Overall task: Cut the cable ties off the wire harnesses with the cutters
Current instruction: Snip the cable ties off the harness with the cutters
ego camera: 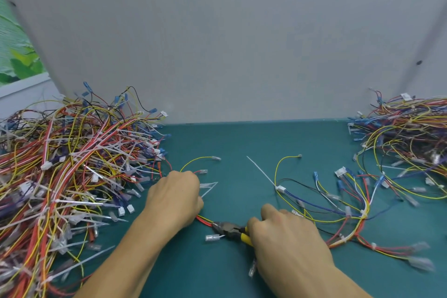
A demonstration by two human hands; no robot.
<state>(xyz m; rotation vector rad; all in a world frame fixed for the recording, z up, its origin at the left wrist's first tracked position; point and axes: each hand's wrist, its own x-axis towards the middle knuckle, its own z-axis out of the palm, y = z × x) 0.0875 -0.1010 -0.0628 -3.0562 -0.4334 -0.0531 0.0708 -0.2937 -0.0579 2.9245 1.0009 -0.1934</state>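
My right hand point(285, 234) grips the yellow handles of the cutters point(229, 230) low in the middle of the green mat. The dark jaws point left and sit against a red and yellow wire harness point(203, 220). My left hand point(176, 198) curls over that same harness just left of the jaws; its fingertips are hidden. From under the left hand, yellow and red wires with clear terminals run up and right, and a clear cable tie point(209, 188) sticks out beside the knuckles.
A large heap of tied harnesses point(72, 172) fills the left side. A second heap point(406, 143) lies at the far right, with a loose harness point(338, 201) spread before it. A grey partition point(229, 43) stands behind the green mat point(242, 143).
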